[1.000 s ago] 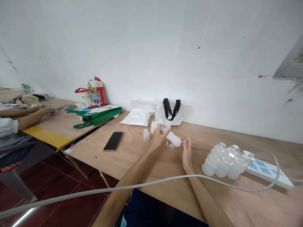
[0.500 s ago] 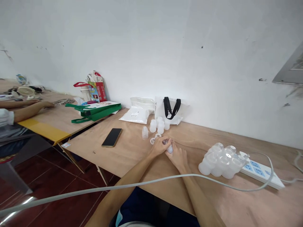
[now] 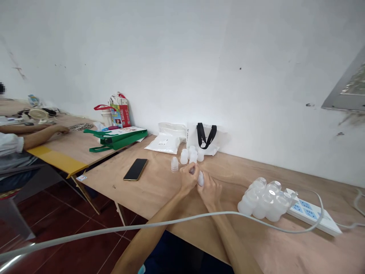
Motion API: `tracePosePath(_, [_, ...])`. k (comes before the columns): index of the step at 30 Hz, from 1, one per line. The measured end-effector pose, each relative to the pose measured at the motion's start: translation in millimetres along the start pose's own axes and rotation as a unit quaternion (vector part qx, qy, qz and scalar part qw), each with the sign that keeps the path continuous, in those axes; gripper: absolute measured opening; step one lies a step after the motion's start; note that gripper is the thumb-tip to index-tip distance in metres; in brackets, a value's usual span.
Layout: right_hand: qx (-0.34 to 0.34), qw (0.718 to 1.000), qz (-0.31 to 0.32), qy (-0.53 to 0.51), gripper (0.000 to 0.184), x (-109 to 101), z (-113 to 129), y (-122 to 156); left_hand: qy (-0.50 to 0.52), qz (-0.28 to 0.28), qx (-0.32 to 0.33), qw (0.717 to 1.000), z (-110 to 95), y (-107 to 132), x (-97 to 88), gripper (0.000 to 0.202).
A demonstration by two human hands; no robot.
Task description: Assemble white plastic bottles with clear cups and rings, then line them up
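Left hand (image 3: 188,179) and right hand (image 3: 210,189) are both curling, nearly closed, around one small translucent-white plastic bottle (image 3: 200,179) (mostly finger-covered) — above the light-brown wooden table (image 3: 159,184). Small frosted-white plastic bottles (image 3: 193,157) are standing just beyond — clear ribbed plastic caps (image 3: 174,164) sitting leftward.

The held bottle (image 3: 201,179) is whitish, the left smartphone (image 3: 136,169) black edged in gold, the right power strip (image 3: 327,224) white patterned with blue squares.
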State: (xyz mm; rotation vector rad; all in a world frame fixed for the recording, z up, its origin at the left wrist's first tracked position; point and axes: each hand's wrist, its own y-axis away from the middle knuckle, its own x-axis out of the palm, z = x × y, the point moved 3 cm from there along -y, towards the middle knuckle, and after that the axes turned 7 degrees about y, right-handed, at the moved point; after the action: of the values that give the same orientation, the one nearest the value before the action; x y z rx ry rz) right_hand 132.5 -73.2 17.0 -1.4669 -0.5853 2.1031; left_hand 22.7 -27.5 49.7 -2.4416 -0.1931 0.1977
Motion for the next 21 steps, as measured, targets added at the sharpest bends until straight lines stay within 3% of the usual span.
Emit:
tracePosePath(3, [0.020, 0.990, 0.058, -0.125, 0.029, 3, 8, -5, 0.018, -0.006, -0.010, 1.000, -1, -4, -9.2, 0.045])
tracePosePath(7, [0.002, 0.937, 0.197, -0.288, 0.023, 1, 15, -10, 0.029, 0.018, -0.023, 0.999, -1, -12, -16.2, 0.046])
tracePosePath(9, [0.010, 0.958, 0.162, -0.238, 0.023, -5, 15, -13, 0.027, 0.027, -0.021, 0.999, -5, -15, -16.5, 0.047])
tracePosePath(12, [0.030, 0.994, 0.065, -0.082, 0.030, -14, 18, -12, 0.040, 0.017, -0.009, 0.999, -11, -18, -14.6, 0.048])
tracePosePath(16, [0.033, 0.998, 0.051, 0.035, 0.033, -9, 22, -4, 0.063, 0.000, -0.017, 0.998, -5, -27, -16.6, 0.051])
tracePosePath(18, [0.027, 0.996, 0.050, 0.065, 0.032, -4, 19, 2, 0.073, -0.042, -0.038, 0.996, 2, -41, -27.4, 0.051])
tracePosePath(21, [0.059, 0.994, 0.063, 0.065, 0.032, 2, 5, 6, 0.088, -0.192, -0.058, 0.976, 9, -68, -58.8, 0.051])
